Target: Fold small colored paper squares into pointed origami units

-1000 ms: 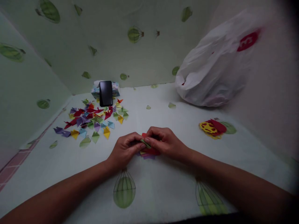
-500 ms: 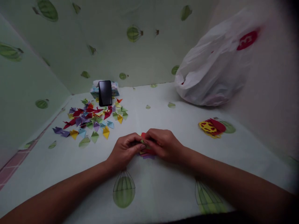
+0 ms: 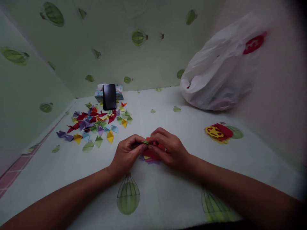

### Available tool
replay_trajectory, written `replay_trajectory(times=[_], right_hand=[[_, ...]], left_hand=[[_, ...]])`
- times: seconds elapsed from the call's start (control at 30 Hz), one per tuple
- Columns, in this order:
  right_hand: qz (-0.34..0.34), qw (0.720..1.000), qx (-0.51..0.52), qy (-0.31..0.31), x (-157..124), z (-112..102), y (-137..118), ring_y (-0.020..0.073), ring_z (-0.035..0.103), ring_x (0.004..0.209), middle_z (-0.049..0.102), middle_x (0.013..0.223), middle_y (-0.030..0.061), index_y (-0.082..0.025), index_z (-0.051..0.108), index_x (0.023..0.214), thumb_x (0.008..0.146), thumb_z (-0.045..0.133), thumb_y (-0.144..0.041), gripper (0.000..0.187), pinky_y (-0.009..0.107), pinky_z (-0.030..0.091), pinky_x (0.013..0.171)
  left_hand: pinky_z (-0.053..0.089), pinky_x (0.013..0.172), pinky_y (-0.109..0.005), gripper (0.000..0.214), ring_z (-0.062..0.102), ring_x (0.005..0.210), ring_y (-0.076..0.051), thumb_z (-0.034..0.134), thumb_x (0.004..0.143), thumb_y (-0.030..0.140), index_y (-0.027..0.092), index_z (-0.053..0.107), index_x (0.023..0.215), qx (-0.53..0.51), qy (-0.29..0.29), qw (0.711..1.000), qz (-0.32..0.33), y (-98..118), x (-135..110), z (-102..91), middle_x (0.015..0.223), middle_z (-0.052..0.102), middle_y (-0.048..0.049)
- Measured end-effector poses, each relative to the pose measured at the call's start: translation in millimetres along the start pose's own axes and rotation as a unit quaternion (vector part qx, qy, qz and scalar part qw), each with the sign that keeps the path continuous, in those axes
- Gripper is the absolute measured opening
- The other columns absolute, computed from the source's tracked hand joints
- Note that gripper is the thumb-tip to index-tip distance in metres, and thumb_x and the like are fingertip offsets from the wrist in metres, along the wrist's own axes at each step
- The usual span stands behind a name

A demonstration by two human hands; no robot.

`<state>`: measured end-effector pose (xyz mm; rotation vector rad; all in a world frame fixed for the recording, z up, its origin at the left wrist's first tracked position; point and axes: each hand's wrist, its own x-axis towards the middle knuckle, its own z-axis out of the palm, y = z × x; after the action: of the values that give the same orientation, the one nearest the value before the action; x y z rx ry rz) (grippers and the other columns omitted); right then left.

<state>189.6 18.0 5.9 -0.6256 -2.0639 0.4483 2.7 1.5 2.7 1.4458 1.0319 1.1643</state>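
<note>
Left hand [image 3: 128,154]: fingers curled in, thumb and index fingertip pinched together on the left end of the green folded paper.
Right hand [image 3: 172,149]: fingers bent, thumb and fingertips closed on the other end of the same paper, nearly meeting the left fingertips.
Green folded paper [image 3: 145,142]: a small, narrow piece between the two hands, above the paper stack; its exact fold is mostly hidden by the fingers.
Paper stack [image 3: 151,160]: red, yellow and purple sheets lying loosely fanned under the hands, red uppermost, purple at the near edge, partly covered by the right hand.
Origami pile [image 3: 98,123]: many small pointed pieces in red, purple, yellow, orange, blue and green, spread beyond the left hand, some overlapping.
Smartphone [image 3: 109,97]: dark-screened, propped upright at the far edge of the pile, leaning on the tissue pack [image 3: 119,92].
Paper cutouts [image 3: 214,131]: yellow openwork shapes with red pieces, heaped well right of the hands.
Plastic bag [image 3: 216,73]: white, bulging, marked with a red logo, at the far right.
Tablecloth [image 3: 158,198]: pale, printed with green hot-air balloons.
</note>
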Motion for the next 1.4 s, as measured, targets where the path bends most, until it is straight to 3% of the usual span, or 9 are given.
replay_trajectory(times=[0.6,0.7,0.8,0.93,1.2,1.4], right_hand=[[0.066,0.995,0.058,0.039,-1.7,5.1,-2.6,0.0181,0.059,0.090,0.061,0.095,0.0080,-0.018,0.060,0.085,0.088,0.058,-0.008,0.010,0.032,0.049,0.079],[0.090,0.993,0.068,0.028,-2.4,5.2,-1.3,0.0172,0.060,0.084,0.062,0.090,0.0063,-0.018,0.059,0.085,0.089,0.059,-0.011,0.008,0.031,0.048,0.076],[0.097,0.994,0.055,0.014,-2.1,4.6,0.5,0.0163,0.059,0.077,0.061,0.083,0.0043,-0.019,0.057,0.083,0.090,0.058,-0.012,0.009,0.030,0.047,0.070],[0.054,0.998,0.018,0.010,-0.6,3.6,1.5,0.0179,0.057,0.079,0.060,0.083,0.0056,-0.019,0.053,0.083,0.089,0.051,-0.008,0.013,0.032,0.046,0.070],[0.020,1.000,0.000,-0.002,1.6,1.9,1.7,0.0192,0.056,0.081,0.058,0.085,0.0070,-0.020,0.051,0.084,0.088,0.045,-0.004,0.017,0.034,0.048,0.071],[0.003,1.000,-0.012,-0.027,0.5,1.9,5.3,0.0192,0.057,0.082,0.059,0.088,0.0079,-0.020,0.051,0.083,0.090,0.045,-0.006,0.017,0.033,0.048,0.070]], left_hand=[[0.053,0.072,-0.023,0.006,0.064,0.076,-0.013,0.069,0.084,0.022,0.016,0.071,0.085,0.014,0.014,1.000,0.022,1.9,-5.8,4.5,0.081,0.070,-0.0019],[0.053,0.073,-0.023,0.006,0.064,0.077,-0.013,0.069,0.085,0.022,0.017,0.070,0.084,0.019,0.029,0.999,0.030,0.8,-6.1,4.7,0.081,0.070,-0.0015],[0.054,0.073,-0.023,0.008,0.065,0.077,-0.013,0.070,0.084,0.024,0.016,0.070,0.086,0.003,0.029,1.000,0.005,0.2,-5.8,4.6,0.082,0.071,-0.0015],[0.055,0.067,-0.022,0.014,0.066,0.070,-0.012,0.073,0.082,0.027,0.016,0.068,0.089,-0.017,0.022,0.999,-0.036,2.1,-4.9,3.0,0.078,0.070,-0.0006],[0.055,0.070,-0.025,0.017,0.066,0.073,-0.014,0.069,0.084,0.032,0.015,0.070,0.085,-0.001,0.016,0.998,-0.064,5.9,-1.5,-1.8,0.079,0.070,-0.0031],[0.058,0.068,-0.027,0.016,0.069,0.068,-0.015,0.071,0.081,0.031,0.015,0.067,0.082,-0.068,-0.022,0.987,-0.145,7.9,2.8,-1.2,0.072,0.071,-0.0017]])
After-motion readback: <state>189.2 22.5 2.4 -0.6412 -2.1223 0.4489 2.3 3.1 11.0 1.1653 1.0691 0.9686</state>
